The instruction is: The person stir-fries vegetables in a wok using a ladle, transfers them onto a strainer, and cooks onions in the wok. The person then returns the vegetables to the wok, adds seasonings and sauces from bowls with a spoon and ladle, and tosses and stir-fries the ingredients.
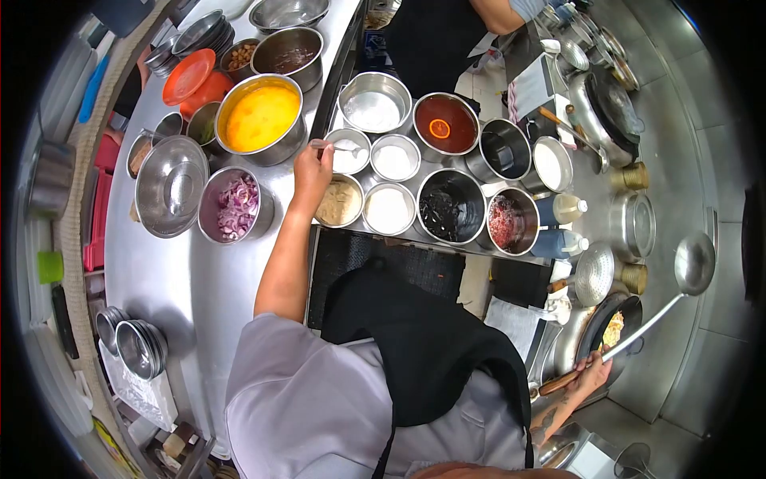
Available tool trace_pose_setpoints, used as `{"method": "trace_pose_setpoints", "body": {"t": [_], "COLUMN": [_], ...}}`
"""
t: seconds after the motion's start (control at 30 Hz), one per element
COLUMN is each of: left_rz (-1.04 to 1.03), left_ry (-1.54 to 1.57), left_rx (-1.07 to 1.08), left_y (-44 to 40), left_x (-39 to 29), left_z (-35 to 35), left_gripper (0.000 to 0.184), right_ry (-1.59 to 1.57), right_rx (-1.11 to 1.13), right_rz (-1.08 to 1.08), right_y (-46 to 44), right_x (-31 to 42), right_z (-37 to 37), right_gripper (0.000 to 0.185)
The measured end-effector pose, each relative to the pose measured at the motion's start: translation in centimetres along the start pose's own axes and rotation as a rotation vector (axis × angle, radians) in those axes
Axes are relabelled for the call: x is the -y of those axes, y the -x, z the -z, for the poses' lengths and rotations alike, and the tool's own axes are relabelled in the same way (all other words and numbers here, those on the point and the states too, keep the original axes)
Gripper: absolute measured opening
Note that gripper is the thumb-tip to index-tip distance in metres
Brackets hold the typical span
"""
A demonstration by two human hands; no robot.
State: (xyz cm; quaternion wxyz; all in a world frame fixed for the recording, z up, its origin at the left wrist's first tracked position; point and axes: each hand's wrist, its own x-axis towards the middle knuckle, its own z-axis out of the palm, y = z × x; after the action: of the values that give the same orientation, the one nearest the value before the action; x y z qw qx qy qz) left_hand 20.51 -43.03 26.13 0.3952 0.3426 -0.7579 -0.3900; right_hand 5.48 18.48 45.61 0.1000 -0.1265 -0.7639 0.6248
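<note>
My left hand point(313, 169) is closed around the handle of a small metal spoon point(325, 145). The spoon reaches into a metal pot of white seasoning point(349, 160). Beside this pot stand a second pot of white powder point(395, 157) and a pot of tan powder point(339, 201). At the right, my right hand point(589, 377) grips a long ladle point(650, 323) by its wooden handle. The ladle's bowl point(694, 262) is raised, away from the wok. Near that hand, a dark wok point(629, 319) holds pale yellowish food point(613, 329).
On the left counter stand pots of yellow liquid point(259, 118) and chopped red onion point(238, 209), plus an upright metal bowl point(171, 188). A pot of red-brown sauce point(445, 124) sits across the station. A perforated skimmer point(594, 271) lies by the stove. Another person point(435, 44) stands opposite.
</note>
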Motion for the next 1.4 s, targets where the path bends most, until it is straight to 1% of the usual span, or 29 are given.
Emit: {"method": "trace_pose_setpoints", "body": {"t": [0.07,0.13,0.37,0.47,0.57,0.6,0.67,0.77,0.9,0.97,1.07,1.17,1.27,1.3,1.4], "left_rz": [0.018,0.036,0.101,0.246,0.472,0.515,0.605,0.654,0.703,0.725,0.685,0.593,0.173,0.023,-0.061], "left_ry": [0.011,0.01,0.102,0.236,0.431,0.444,0.471,0.495,0.555,0.591,0.631,0.714,0.535,0.21,0.031], "left_rx": [-0.011,-0.008,-0.006,-0.027,-0.093,-0.106,-0.129,-0.139,-0.185,-0.191,-0.194,-0.194,-0.231,-0.274,-0.306], "left_y": [0.2,0.5,1.6,2.0,2.2,2.2,2.4,2.8,2.8,2.6,1.7,-0.2,-1.6,-1.9,-1.0], "left_x": [-0.4,-0.3,1.4,4.0,5.2,5.2,5.4,6.5,6.1,5.3,3.4,0.3,-2.5,-2.9,-4.6], "left_z": [0.5,0.9,1.4,1.3,1.3,1.4,1.7,1.9,2.5,2.9,3.1,3.3,3.0,3.4,3.6], "left_gripper": [0.014,0.015,0.016,0.017,0.017,0.016,0.016,0.015,0.016,0.016,0.016,0.016,0.015,0.013,0.011], "right_ry": [-0.004,0.024,-0.011,-0.101,-0.091,-0.081,-0.076,-0.076,-0.073,-0.006,0.088,0.162,0.141,0.084,0.011], "right_rx": [0.045,0.136,0.606,0.793,0.958,1.008,1.073,1.195,1.277,1.28,1.306,1.313,1.374,1.395,1.405], "right_rz": [-0.041,-0.082,-0.229,-0.316,-0.411,-0.435,-0.501,-0.571,-0.645,-0.656,-0.66,-0.667,-0.76,-0.819,-0.877], "right_y": [1.0,1.3,3.4,4.9,5.8,6.0,6.6,7.0,7.3,7.4,7.1,7.8,8.1,8.1,8.0], "right_x": [0.1,-0.4,-1.7,-0.8,0.1,0.3,0.9,1.4,1.5,1.7,1.1,0.8,0.4,0.6,0.7], "right_z": [-1.7,-2.7,-6.9,-9.8,-12.3,-13.1,-14.6,-16.4,-18.5,-19.5,-20.7,-22.1,-23.2,-23.4,-23.1], "right_gripper": [0.033,0.032,0.026,0.025,0.028,0.028,0.028,0.028,0.028,0.028,0.027,0.027,0.029,0.028,0.028]}}
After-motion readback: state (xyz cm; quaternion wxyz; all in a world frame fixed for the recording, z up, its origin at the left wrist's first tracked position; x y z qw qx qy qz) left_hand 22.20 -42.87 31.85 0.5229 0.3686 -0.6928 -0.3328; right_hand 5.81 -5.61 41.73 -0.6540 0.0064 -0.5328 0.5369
